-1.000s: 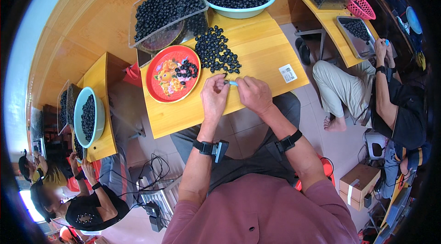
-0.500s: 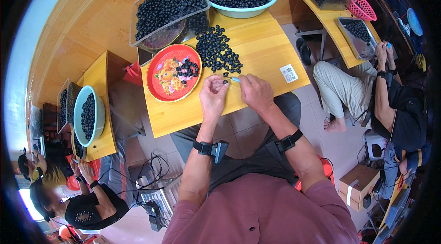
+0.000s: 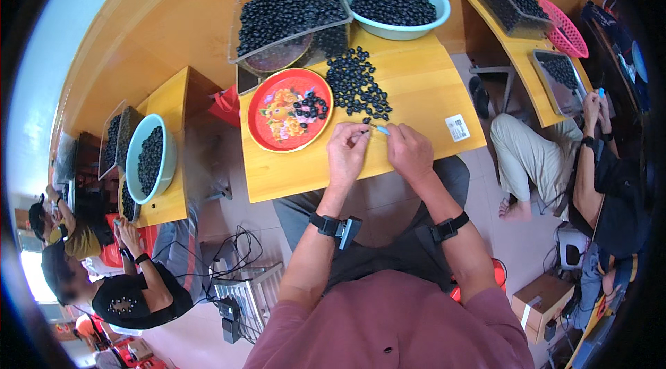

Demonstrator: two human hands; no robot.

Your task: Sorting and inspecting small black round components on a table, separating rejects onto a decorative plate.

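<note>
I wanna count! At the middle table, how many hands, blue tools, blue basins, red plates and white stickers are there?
Left hand and right hand: 2
Blue tool: 1
Blue basin: 1
Red plate: 1
White sticker: 1
Total: 6

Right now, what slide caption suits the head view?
Left hand pinching a small dark ball, right hand holding a blue-handled tool, near a red plate.

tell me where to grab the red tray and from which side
Probably best: pinch the red tray by its raised left rim, coming from the left; beads lie on its right half, a loose pile crowds that side, and a clear box stands behind.
</note>
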